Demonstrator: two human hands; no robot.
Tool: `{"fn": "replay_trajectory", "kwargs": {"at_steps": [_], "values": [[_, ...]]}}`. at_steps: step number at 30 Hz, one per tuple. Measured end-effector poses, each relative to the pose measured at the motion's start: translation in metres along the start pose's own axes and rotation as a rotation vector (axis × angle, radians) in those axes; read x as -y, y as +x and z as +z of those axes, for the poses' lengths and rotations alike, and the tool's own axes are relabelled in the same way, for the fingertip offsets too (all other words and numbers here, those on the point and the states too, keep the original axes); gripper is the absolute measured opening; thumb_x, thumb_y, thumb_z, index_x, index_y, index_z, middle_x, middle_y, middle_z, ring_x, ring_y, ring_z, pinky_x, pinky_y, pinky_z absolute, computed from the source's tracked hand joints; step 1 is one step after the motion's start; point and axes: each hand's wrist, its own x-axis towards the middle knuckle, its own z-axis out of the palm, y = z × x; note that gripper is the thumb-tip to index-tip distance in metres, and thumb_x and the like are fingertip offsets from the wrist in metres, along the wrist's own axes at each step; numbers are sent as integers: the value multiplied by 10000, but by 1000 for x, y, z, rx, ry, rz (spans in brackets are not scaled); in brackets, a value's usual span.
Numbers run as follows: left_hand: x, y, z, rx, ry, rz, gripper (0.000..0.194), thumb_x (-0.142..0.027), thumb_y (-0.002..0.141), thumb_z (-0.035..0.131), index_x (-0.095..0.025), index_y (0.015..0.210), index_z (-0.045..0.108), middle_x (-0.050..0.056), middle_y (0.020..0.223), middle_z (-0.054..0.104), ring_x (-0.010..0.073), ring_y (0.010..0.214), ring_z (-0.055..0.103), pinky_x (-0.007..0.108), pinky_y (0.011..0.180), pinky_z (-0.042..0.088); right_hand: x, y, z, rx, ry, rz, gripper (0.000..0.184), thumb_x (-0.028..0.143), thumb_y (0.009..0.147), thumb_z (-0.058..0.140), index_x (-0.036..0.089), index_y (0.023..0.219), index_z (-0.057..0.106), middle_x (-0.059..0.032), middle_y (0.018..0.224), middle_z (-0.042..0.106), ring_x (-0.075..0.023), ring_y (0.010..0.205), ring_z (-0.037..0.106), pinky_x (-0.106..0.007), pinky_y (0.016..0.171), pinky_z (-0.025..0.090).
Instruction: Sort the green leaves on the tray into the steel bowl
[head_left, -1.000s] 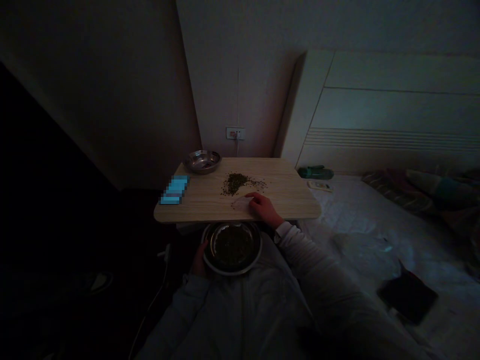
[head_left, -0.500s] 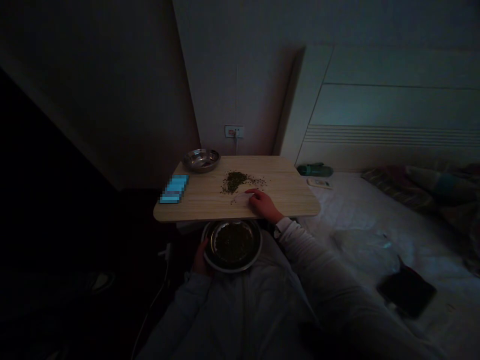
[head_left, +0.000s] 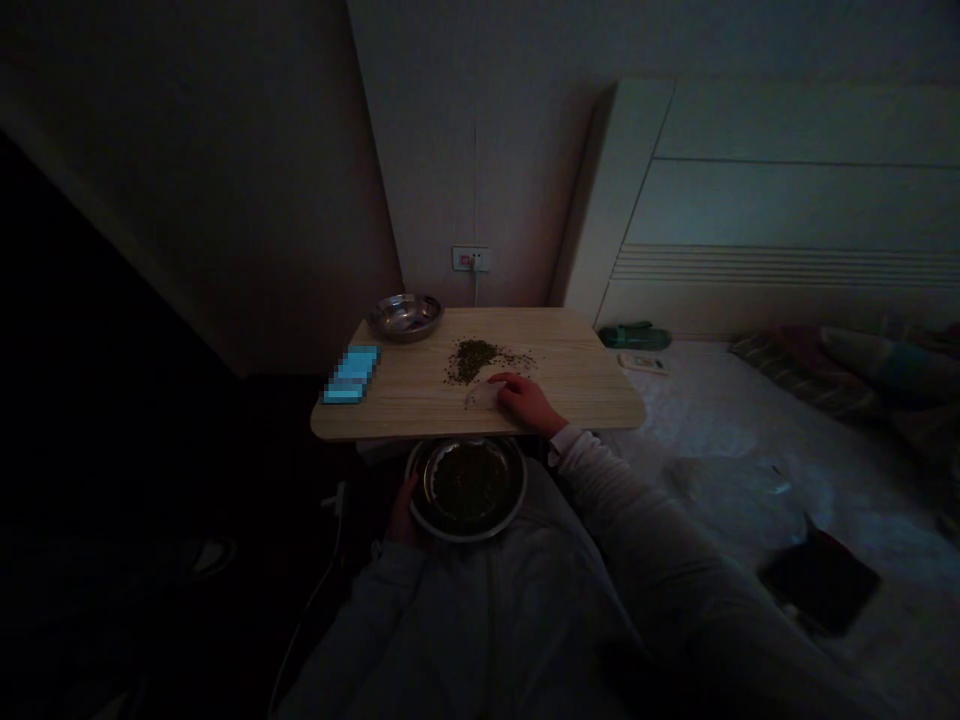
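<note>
My left hand (head_left: 403, 512) grips the left rim of a metal bowl (head_left: 517, 500) at my lap, just under the table's front edge. Dark greenish grains (head_left: 471, 480) fill the middle of that bowl. On the small wooden table (head_left: 405, 410), my right hand (head_left: 525, 400) is closed on a thin, pale, see-through piece (head_left: 484, 394), whose exact kind I cannot make out. Its free edge points left, with a few grains beside it. Just beyond the fingers lies a loose pile of small green grains (head_left: 474, 358), thinning out to the right.
A second metal bowl (head_left: 406, 318) stands at the table's back left, with a lit phone (head_left: 351, 375) in front. To the right, a bed (head_left: 690, 420) bears a green bottle (head_left: 637, 336), a remote (head_left: 643, 363) and a dark flat object (head_left: 821, 580). A white cable (head_left: 304, 610) hangs left.
The view has shifted slightly. The see-through piece in my right hand shows broader and paler near the pile's front edge. My left hand keeps its hold on the bowl.
</note>
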Motion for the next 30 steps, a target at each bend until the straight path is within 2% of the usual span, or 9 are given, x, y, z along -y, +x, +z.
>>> {"fn": "replay_trajectory", "kwargs": {"at_steps": [3,10,13,18,23,26,30], "values": [[1,1,-1,4,1,8,192,-198,772,523,-186,710,704,55,638,738,236,988,672,364,965,454,1,-1,-2,-7,3,11,384,153,706,459,163,1021,679,27,595,549,-128,590,483,-258,651,407],[0,-6,4,37,-15,-43,261,-227,822,468,-180,779,722,67,665,748,252,1008,666,378,975,450,-3,1,-4,-122,-13,38,392,189,695,458,158,1020,674,13,599,535,-143,584,471,-272,635,389],[0,-7,5,26,-24,-49,269,-231,828,465,-190,868,728,55,656,747,245,1024,659,370,988,440,-4,0,-5,-106,-22,18,373,191,693,459,172,994,678,23,588,530,-134,575,462,-262,621,380],[1,-3,2,45,-36,-54,272,-227,821,473,-171,872,734,61,671,751,243,990,673,357,970,453,-6,-3,-5,-60,5,-7,379,196,691,451,170,993,677,30,586,526,-126,562,451,-253,612,376],[0,-4,3,20,-14,-43,294,-216,818,474,-143,957,722,65,697,757,242,987,674,368,970,455,-7,-2,-3,-82,8,-6,371,180,692,457,169,990,678,38,560,508,-121,546,447,-244,580,365],[0,-5,5,3,-22,-53,283,-216,836,458,-154,905,726,59,667,749,235,973,680,361,976,449,-3,-3,-3,-46,-21,6,366,157,691,472,172,993,679,36,580,534,-118,558,463,-242,589,376],[1,-1,2,62,-38,-65,253,-236,816,483,-172,809,728,76,679,750,249,999,669,369,972,449,3,-6,-3,9,-38,1,372,143,698,469,171,1005,677,33,616,563,-118,586,487,-240,610,391]]}}
